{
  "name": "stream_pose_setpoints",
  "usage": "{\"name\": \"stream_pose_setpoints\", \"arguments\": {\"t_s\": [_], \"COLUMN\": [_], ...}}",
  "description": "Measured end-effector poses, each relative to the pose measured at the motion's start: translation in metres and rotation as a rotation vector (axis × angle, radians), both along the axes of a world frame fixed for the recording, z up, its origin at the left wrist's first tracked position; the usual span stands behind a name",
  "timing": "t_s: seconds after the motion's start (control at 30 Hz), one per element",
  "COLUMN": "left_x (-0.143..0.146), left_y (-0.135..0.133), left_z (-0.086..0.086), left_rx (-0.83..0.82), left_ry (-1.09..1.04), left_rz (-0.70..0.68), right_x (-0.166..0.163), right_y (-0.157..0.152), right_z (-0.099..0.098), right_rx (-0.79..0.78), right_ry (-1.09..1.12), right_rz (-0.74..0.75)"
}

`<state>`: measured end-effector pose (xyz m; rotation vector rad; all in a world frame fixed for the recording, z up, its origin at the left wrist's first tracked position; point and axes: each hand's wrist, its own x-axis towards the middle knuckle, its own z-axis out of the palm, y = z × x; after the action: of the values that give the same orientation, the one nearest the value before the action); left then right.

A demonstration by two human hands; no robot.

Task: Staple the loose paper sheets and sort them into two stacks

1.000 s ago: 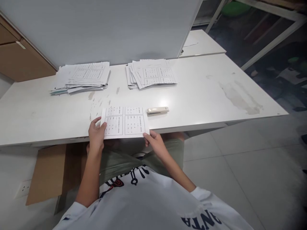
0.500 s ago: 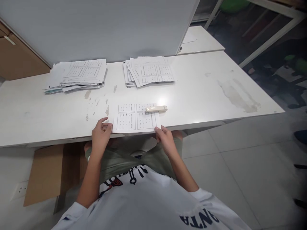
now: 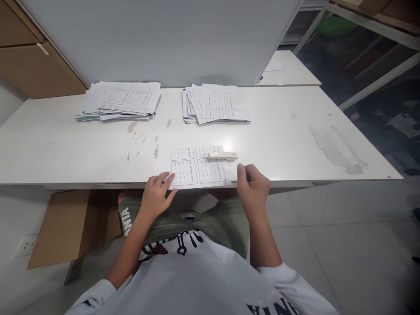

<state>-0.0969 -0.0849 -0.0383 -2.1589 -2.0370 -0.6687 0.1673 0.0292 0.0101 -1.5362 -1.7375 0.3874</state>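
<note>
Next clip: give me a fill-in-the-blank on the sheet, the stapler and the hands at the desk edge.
1. The stapler lies across the sheet's upper ____ corner.
2. The left hand rests its fingers on the sheet's lower ____ corner.
3. At the back of the table lie ____ stacks of printed paper.
4. The sheet is printed with ____ grid panels.

Missing words: right; left; two; four.

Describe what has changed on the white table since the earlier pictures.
The white printed paper sheet slid to the person's right; its far right corner now lies under the small cream stapler. The left hand and right hand moved along, at its left corner and right edge. Stapler and two paper stacks stayed.
</note>
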Motion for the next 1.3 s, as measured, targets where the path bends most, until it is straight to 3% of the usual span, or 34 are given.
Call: {"name": "stream_pose_setpoints", "arguments": {"t_s": [0.17, 0.27, 0.43, 0.6, 0.73, 0.87, 1.03, 1.3], "left_x": [0.002, 0.001, -0.013, -0.047, -0.066, -0.071, -0.075, -0.096], "left_y": [-0.005, -0.013, -0.039, -0.073, -0.091, -0.087, -0.074, -0.07], "left_z": [-0.001, -0.005, -0.03, -0.072, -0.102, -0.113, -0.112, -0.131], "left_rx": [-0.002, 0.101, 0.246, 0.028, -0.187, -0.261, -0.264, -0.168], "left_ry": [-0.044, -0.122, -0.136, -0.115, -0.288, -0.533, -0.654, -0.745], "left_rz": [-0.009, -0.018, -0.026, 0.052, 0.22, 0.412, 0.441, 0.506], "right_x": [-0.029, -0.053, -0.082, -0.084, -0.08, -0.083, -0.088, -0.094], "right_y": [0.028, 0.057, 0.106, 0.132, 0.136, 0.126, 0.119, 0.124], "right_z": [0.013, 0.014, 0.008, 0.022, 0.031, 0.01, -0.021, -0.007], "right_rx": [0.111, 0.17, 0.181, 0.168, 0.25, 0.188, -0.114, -0.106], "right_ry": [-0.026, -0.102, -0.324, -0.452, -0.547, -0.548, -0.596, -0.569], "right_rz": [0.233, 0.389, 0.564, 0.69, 0.881, 0.851, 0.856, 0.878]}}
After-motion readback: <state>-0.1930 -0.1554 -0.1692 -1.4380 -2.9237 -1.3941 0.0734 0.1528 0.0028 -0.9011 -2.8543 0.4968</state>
